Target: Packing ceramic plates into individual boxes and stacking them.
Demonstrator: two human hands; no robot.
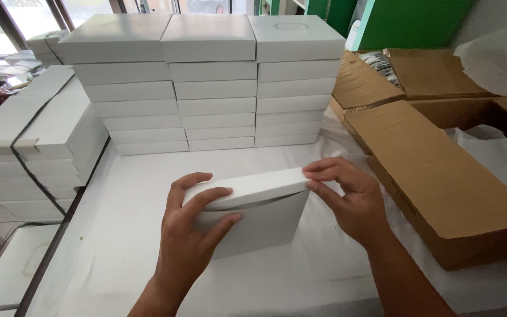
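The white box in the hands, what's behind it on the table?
Behind the white box, held by the left hand and right hand, stand three stacks of white boxes on the white table. Anything behind those stacks is hidden.

Bright, even daylight from windows (7, 17) at upper left; soft shadows; sharp focus; slight wide-angle bending at edges.

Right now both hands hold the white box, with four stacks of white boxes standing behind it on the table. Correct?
Not quite: the head view shows three stacks behind the white box, not four. The left hand and right hand do both hold it.
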